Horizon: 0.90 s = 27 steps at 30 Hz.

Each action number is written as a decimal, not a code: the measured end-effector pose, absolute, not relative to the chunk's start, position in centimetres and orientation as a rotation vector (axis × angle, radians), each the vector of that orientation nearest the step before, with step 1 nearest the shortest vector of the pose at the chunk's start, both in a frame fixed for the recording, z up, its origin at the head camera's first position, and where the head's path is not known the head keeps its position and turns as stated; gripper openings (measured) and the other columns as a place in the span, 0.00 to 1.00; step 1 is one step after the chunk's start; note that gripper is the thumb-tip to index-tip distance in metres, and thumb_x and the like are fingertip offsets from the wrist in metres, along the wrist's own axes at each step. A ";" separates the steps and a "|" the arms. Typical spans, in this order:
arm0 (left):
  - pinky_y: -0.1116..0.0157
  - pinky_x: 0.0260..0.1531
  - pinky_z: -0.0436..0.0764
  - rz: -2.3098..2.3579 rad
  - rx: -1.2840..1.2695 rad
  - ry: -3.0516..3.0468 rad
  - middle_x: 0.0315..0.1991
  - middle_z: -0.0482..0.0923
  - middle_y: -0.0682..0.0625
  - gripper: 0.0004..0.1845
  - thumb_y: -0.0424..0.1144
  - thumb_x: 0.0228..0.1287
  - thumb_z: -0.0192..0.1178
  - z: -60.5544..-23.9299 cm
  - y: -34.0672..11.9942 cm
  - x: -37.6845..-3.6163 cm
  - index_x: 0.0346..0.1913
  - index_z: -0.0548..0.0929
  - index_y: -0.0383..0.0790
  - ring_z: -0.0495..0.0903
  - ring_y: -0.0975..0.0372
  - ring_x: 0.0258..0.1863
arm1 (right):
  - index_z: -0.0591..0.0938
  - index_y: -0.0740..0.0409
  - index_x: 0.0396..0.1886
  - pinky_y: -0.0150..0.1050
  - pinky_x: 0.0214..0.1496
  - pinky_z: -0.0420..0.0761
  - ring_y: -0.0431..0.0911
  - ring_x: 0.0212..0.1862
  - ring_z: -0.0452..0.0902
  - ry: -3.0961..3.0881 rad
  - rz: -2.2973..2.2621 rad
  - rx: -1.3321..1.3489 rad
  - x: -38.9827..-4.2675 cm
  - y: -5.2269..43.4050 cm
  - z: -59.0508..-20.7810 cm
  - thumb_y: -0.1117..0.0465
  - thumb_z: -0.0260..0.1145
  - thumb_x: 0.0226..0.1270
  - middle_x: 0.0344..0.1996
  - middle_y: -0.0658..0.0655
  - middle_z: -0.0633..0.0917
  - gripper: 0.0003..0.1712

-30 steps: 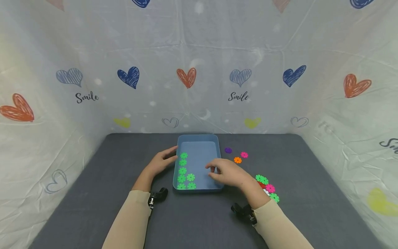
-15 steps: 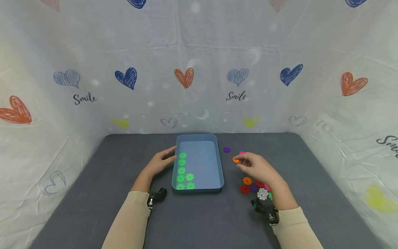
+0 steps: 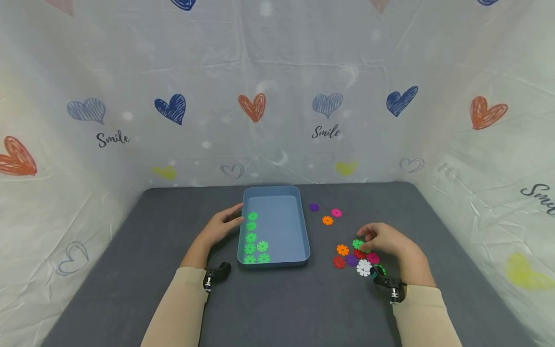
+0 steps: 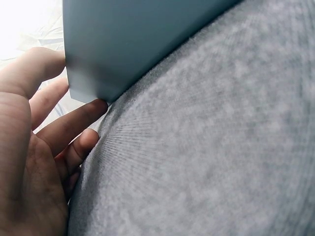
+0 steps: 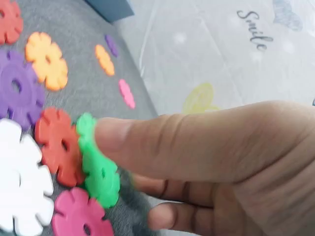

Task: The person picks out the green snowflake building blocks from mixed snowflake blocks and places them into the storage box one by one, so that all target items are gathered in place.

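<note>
A blue tray (image 3: 277,226) lies on the table with several green flower-shaped discs (image 3: 251,237) in two columns at its left side. My left hand (image 3: 218,229) rests its outstretched fingers against the tray's left wall (image 4: 123,44). Over a loose pile of coloured flower discs to the right of the tray is my right hand (image 3: 383,239), thumb and forefinger apart. Its thumb (image 5: 113,135) overlaps two green flower discs (image 5: 102,182) in the right wrist view; whether it touches them I cannot tell. Beside these lie a red disc (image 5: 59,147), a white disc (image 5: 19,182) and a pink disc (image 5: 81,216).
Behind the pile, a purple disc (image 3: 314,207), an orange disc (image 3: 327,220) and a pink disc (image 3: 336,212) lie apart. A white curtain printed with hearts (image 3: 253,107) encloses the grey table (image 3: 277,308) at the back and sides.
From over the tray, my right hand has moved right, past the separate orange disc, to the green discs in the pile. My left hand has stayed at the tray's side.
</note>
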State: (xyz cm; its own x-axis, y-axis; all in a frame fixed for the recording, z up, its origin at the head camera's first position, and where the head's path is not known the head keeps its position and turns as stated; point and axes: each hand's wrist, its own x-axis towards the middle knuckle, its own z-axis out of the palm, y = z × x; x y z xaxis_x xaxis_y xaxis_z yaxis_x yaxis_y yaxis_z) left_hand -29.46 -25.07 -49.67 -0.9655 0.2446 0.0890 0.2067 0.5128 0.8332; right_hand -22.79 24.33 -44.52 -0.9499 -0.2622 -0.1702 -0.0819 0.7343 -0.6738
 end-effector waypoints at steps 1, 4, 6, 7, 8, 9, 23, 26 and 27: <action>0.42 0.69 0.66 1.479 0.398 2.695 0.76 0.64 0.41 0.34 0.52 0.74 0.63 -49.6 -25.1 -29.4 0.79 0.67 0.51 0.63 0.44 0.74 | 0.83 0.66 0.52 0.44 0.38 0.73 0.50 0.38 0.71 2.669 -1.026 -0.275 -22.8 24.5 -44.6 0.63 0.77 0.61 0.34 0.55 0.76 0.22; 0.42 0.69 0.65 1.486 0.398 2.692 0.76 0.64 0.41 0.34 0.51 0.74 0.63 -49.6 -25.1 -29.4 0.79 0.68 0.51 0.63 0.44 0.75 | 0.84 0.66 0.50 0.43 0.36 0.71 0.49 0.35 0.70 2.643 -1.039 -0.282 -22.8 24.5 -44.9 0.62 0.78 0.60 0.31 0.55 0.75 0.21; 0.42 0.69 0.66 1.485 0.400 2.696 0.76 0.64 0.41 0.33 0.51 0.75 0.63 -49.5 -25.0 -29.3 0.78 0.68 0.51 0.63 0.44 0.74 | 0.84 0.65 0.49 0.43 0.34 0.70 0.48 0.33 0.70 2.645 -1.045 -0.281 -22.8 24.4 -44.9 0.62 0.79 0.59 0.30 0.55 0.75 0.20; 0.42 0.69 0.66 1.486 0.404 2.696 0.76 0.64 0.41 0.33 0.51 0.75 0.63 -49.5 -25.0 -29.3 0.78 0.68 0.50 0.63 0.44 0.75 | 0.84 0.65 0.48 0.43 0.34 0.70 0.48 0.32 0.70 2.650 -1.045 -0.276 -22.8 24.3 -45.0 0.62 0.79 0.59 0.29 0.55 0.75 0.20; 0.42 0.69 0.66 1.489 0.408 2.696 0.76 0.64 0.41 0.33 0.50 0.75 0.63 -49.5 -25.0 -29.3 0.78 0.68 0.50 0.63 0.44 0.74 | 0.84 0.65 0.47 0.42 0.34 0.70 0.48 0.32 0.70 2.658 -1.042 -0.268 -22.9 24.3 -45.0 0.61 0.79 0.59 0.29 0.54 0.75 0.19; 0.42 0.68 0.66 1.488 0.412 2.695 0.76 0.64 0.40 0.33 0.50 0.75 0.63 -49.5 -25.0 -29.3 0.78 0.68 0.50 0.63 0.44 0.74 | 0.84 0.66 0.47 0.43 0.33 0.70 0.48 0.32 0.70 2.666 -1.036 -0.266 -22.9 24.3 -45.1 0.61 0.79 0.60 0.28 0.54 0.74 0.19; 0.42 0.68 0.67 1.483 0.395 2.696 0.76 0.65 0.41 0.34 0.50 0.75 0.63 -49.7 -24.9 -29.4 0.79 0.67 0.50 0.64 0.44 0.74 | 0.84 0.62 0.42 0.42 0.35 0.75 0.48 0.32 0.73 2.789 -0.942 -0.207 -23.7 23.5 -46.1 0.58 0.76 0.61 0.32 0.55 0.79 0.15; 0.42 0.68 0.67 1.483 0.400 2.698 0.75 0.65 0.41 0.33 0.50 0.75 0.63 -49.7 -25.0 -29.5 0.79 0.68 0.50 0.64 0.44 0.74 | 0.84 0.62 0.44 0.43 0.36 0.77 0.48 0.34 0.74 2.809 -0.992 -0.246 -23.8 23.0 -45.9 0.57 0.74 0.64 0.37 0.55 0.81 0.15; 0.43 0.68 0.67 1.485 0.403 2.697 0.75 0.66 0.41 0.33 0.50 0.75 0.63 -49.7 -25.0 -29.6 0.78 0.68 0.50 0.64 0.45 0.74 | 0.83 0.62 0.44 0.43 0.36 0.78 0.48 0.34 0.74 2.816 -1.007 -0.261 -23.9 22.8 -45.7 0.58 0.74 0.64 0.37 0.55 0.81 0.15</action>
State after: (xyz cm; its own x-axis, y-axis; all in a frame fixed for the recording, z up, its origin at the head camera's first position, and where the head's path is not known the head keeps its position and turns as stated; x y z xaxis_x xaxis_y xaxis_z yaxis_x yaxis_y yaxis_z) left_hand -29.56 -24.96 -49.68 -0.9657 0.2426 0.0924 0.2078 0.5091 0.8353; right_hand -23.86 22.82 -45.70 -0.9752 -0.2092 -0.0728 -0.1156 0.7609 -0.6385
